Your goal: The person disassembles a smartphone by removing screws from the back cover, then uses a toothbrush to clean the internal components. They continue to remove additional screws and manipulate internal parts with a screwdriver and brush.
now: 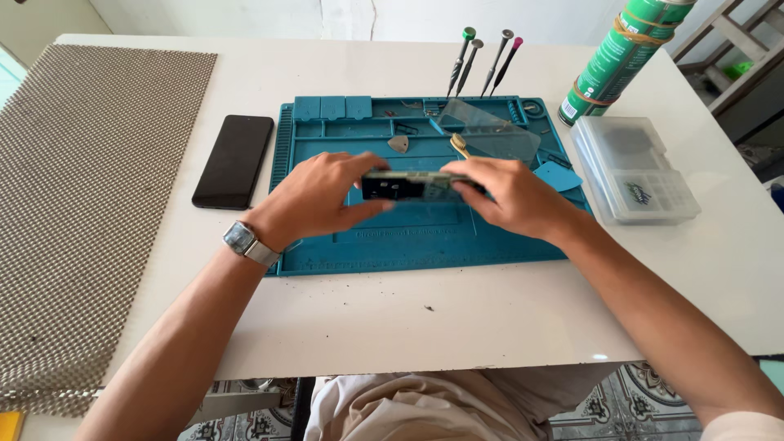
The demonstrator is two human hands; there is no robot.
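Both hands hold an opened phone body (408, 187) edge-up above the blue repair mat (425, 241). My left hand (322, 196), with a wristwatch on its wrist, grips its left end. My right hand (510, 196) grips its right end and also has a small brush with a yellowish handle (459, 145) sticking out behind the fingers. The phone's dark inner side faces me; its details are blurred.
A black phone (234, 160) lies left of the mat. Several screwdrivers (482, 61) stand at the mat's back edge. A clear plastic sheet (490, 131), a grey pick (398, 144), a blue pick (558, 175), a clear parts box (633, 167), a green spray can (621, 53) and a woven mat (82, 204) surround it.
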